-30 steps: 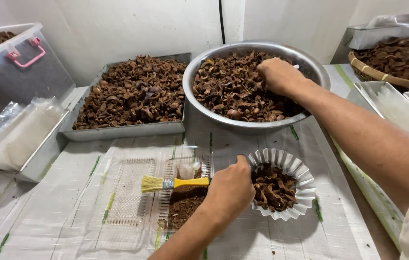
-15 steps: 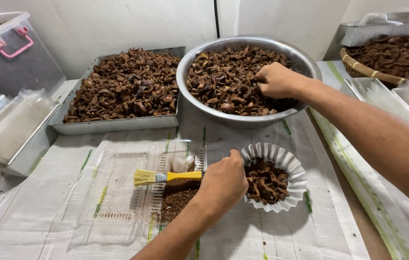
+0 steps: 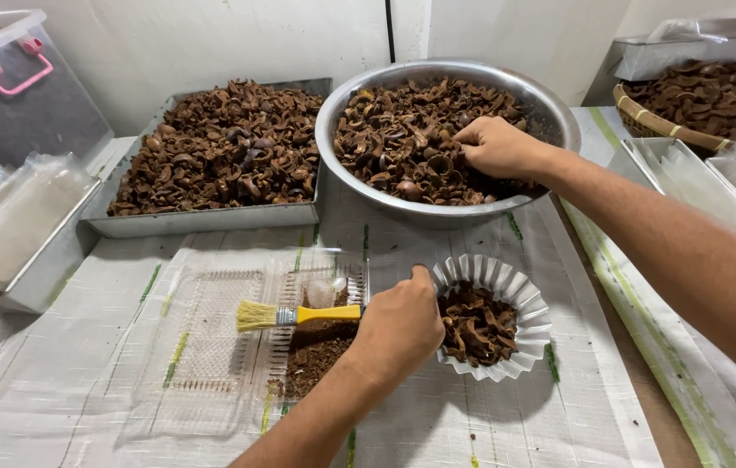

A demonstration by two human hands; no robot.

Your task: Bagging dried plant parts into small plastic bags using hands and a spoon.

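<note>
Inside the steel bowl (image 3: 446,139), right hand (image 3: 498,147) curled, fingers pinching brown shells (image 3: 402,147). Left hand (image 3: 398,329) gripped the yellow brush (image 3: 298,315) over a clear tray (image 3: 238,347), beside a fluted cup (image 3: 493,316) catching shells on the bench (image 3: 82,364).

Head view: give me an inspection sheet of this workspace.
Surface: table under white woven sheeting with green stripes.
Job's things: round metal bowl of brown shells; fluted white cup part filled; yellow-handled brush; clear tray holding brown crumbs.
Clutter: rectangular metal tray of shells, woven basket, grey lidded bin.
Hands: left hand grips brush handle; right hand in bowl.
Cables: nothing seen.
Surroundings: white wall.
</note>
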